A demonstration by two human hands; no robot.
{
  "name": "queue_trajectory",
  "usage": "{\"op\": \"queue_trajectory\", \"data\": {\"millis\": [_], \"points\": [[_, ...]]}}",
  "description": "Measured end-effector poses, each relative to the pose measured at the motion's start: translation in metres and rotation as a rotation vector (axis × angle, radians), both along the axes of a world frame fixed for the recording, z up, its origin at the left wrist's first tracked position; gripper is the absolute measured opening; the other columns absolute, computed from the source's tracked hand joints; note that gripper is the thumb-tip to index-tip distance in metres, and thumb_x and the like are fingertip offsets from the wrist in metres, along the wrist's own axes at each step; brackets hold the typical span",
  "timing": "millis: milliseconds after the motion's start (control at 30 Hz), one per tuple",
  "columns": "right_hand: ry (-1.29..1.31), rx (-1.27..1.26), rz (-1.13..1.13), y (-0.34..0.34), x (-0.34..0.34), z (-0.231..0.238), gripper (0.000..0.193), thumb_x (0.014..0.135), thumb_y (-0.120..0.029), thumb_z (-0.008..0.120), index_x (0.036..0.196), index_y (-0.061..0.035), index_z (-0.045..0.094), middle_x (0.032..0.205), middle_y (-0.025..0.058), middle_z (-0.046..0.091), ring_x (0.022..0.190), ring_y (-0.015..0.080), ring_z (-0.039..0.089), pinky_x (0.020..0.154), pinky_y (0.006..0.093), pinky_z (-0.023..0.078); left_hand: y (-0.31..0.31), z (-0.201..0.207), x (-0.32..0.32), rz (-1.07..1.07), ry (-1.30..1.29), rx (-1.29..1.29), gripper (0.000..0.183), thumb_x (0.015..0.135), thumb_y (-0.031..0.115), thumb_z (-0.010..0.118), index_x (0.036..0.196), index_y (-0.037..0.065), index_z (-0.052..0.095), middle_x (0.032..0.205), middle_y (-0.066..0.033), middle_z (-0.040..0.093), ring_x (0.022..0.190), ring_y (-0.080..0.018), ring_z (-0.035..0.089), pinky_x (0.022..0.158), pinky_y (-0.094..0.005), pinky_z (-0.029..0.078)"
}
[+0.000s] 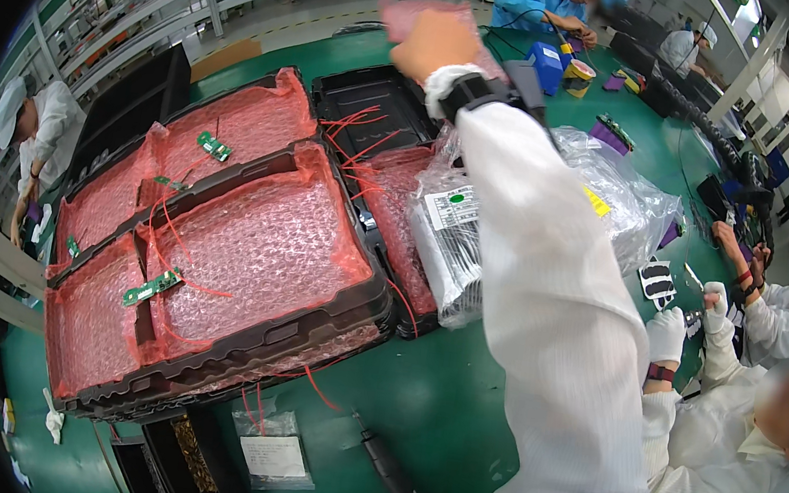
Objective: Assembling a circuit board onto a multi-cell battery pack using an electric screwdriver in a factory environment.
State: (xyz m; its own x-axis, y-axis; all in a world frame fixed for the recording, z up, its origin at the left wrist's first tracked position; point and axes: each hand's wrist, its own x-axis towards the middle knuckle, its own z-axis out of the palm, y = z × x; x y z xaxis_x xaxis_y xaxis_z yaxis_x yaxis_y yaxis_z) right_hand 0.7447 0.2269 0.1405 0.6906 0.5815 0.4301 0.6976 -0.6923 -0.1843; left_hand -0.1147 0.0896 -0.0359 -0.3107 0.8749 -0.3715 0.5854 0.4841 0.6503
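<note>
My right arm in a white sleeve reaches across the bench to its far side. There my right hand [436,47], with a black band at the wrist, is closed on a sheet of pink bubble wrap [405,15]; its fingertips are partly hidden. Just below the hand lies an open black plastic tray [364,95] with thin red wires at its edge. A stack of black trays lined with pink bubble wrap [254,229] stands to the left. Green circuit boards with red wires, one [153,288] near the front, lie on the lining. My left hand is out of view.
A clear-bagged packet with a white label [451,224] lies beside the trays, partly behind my arm. In front are an electric screwdriver [400,484], a small labelled bag [275,456] and black bins [196,459]. Co-workers sit along the right and far sides; another stands left.
</note>
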Motion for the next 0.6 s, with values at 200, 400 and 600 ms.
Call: {"op": "queue_trajectory", "data": {"millis": [200,400,600], "points": [[0.821,-0.326,0.442,0.040,-0.004,-0.050,0.070,0.100,-0.059,0.056,0.139,-0.0016,0.060,0.126,0.0244,0.070,0.111,0.0365,0.072,0.089,0.0496,0.059,0.006,-0.001,0.005,-0.036,0.054,0.003,0.054,0.105,0.049,0.059,0.132,0.003,0.059,0.113,-0.0117,0.071,0.093,-0.0217,0.066,0.073,-0.0344,0.051],[0.265,-0.119,0.269,-0.016,0.058,-0.001,0.033,0.095,-0.026,0.059,0.106,-0.0004,0.076,0.090,0.0180,0.077,0.079,0.0243,0.076,0.072,0.0415,0.061,-0.007,0.004,0.018,-0.218,0.044,0.156,0.057,0.106,0.046,0.056,0.141,0.000,0.054,0.127,-0.0184,0.066,0.111,-0.0273,0.065,0.092,-0.0383,0.053],[0.217,-0.848,0.131,-0.120,0.077,-0.034,0.040,0.080,-0.039,0.070,0.099,-0.0047,0.079,0.097,0.0165,0.078,0.095,0.0346,0.074,0.086,0.0459,0.057,-0.006,0.000,-0.008,-0.130,0.018,0.035,0.056,0.107,0.044,0.055,0.142,0.000,0.053,0.125,-0.0178,0.068,0.106,-0.0275,0.066,0.090,-0.0367,0.054]]}}
